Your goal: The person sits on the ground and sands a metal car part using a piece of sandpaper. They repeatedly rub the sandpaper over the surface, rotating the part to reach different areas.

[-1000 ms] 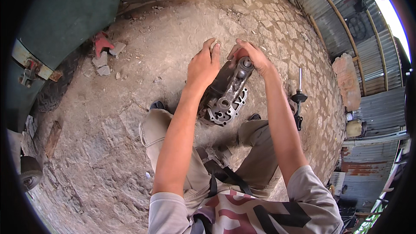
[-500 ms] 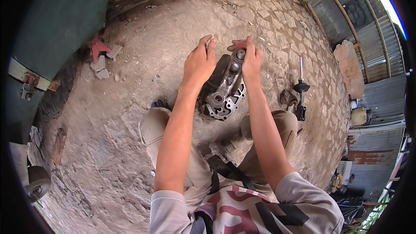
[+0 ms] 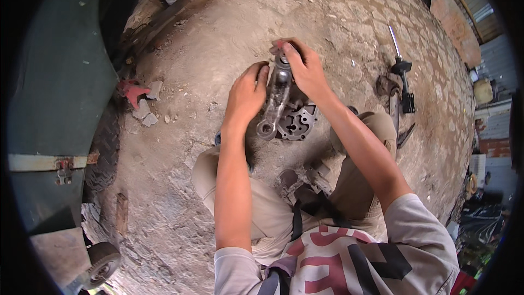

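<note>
A long, greasy metal arm with a round eye at each end stands tilted between my hands. Its lower end sits beside a grey cast housing with bolt holes, on the ground between my knees. My right hand is closed over the arm's upper end, thumb on the near side, with a small red piece pressed under the fingers. I cannot tell if that piece is cloth or abrasive paper. Close along the arm's left side, my left hand has its fingers curled and thumb drawn in; what they hold, if anything, is hidden.
To the right lie a shock absorber strut and a rusty metal part. A red stand and broken stones are at left, beside a dark green vehicle panel. A wood block lies lower left.
My right hand has turned and folded over the arm's top end, carrying the red piece round it. The arm has shifted left against the housing. The whole view has swung.
</note>
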The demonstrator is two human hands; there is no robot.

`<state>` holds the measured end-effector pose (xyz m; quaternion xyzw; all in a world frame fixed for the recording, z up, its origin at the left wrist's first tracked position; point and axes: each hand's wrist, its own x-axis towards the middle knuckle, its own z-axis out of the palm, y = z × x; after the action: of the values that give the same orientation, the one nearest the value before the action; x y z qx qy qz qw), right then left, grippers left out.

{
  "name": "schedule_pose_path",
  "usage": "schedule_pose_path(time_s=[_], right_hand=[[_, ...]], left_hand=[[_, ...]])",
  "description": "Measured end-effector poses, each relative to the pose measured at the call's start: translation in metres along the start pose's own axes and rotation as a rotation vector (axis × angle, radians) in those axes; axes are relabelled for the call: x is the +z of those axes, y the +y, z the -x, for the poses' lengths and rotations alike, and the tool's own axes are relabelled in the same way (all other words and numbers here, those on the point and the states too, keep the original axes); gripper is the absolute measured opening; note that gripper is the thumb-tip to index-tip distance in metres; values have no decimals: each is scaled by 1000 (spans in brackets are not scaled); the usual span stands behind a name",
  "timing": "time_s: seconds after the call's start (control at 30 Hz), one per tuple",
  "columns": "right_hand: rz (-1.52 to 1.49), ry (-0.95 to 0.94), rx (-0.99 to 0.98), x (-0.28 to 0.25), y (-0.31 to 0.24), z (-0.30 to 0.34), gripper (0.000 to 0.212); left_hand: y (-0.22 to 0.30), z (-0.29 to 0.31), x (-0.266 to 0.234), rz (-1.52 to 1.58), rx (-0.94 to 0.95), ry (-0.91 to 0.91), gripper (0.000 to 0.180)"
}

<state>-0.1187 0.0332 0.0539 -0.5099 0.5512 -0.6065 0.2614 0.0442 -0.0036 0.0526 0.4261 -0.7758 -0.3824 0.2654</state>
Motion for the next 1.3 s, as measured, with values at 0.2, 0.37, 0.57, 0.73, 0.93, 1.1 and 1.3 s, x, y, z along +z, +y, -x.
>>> schedule_pose_path(time_s=[0.2,0.37,0.57,0.73,0.93,1.1,1.3], right_hand=[[-3,59,20,1,4,1,38],[59,0,16,-5,-11,2,40],[72,-84,56,-20,-12,6,42],[90,-135,86,-26,-22,13,41],[126,-137,113,-35,-27,20,42],[125,-122,74,-36,-18,16,41],[137,-136,67,-36,-20,18,43]], left_hand=[[13,-8,8,389,-85,-32,54],[10,-14,12,574,-35,22,82],[39,4,15,626,-82,-192,92],[23,-1,9,425,-8,-322,97],[23,1,12,313,-67,-423,98],[23,-1,18,339,-130,-398,92],[19,0,18,370,-179,-417,88]])
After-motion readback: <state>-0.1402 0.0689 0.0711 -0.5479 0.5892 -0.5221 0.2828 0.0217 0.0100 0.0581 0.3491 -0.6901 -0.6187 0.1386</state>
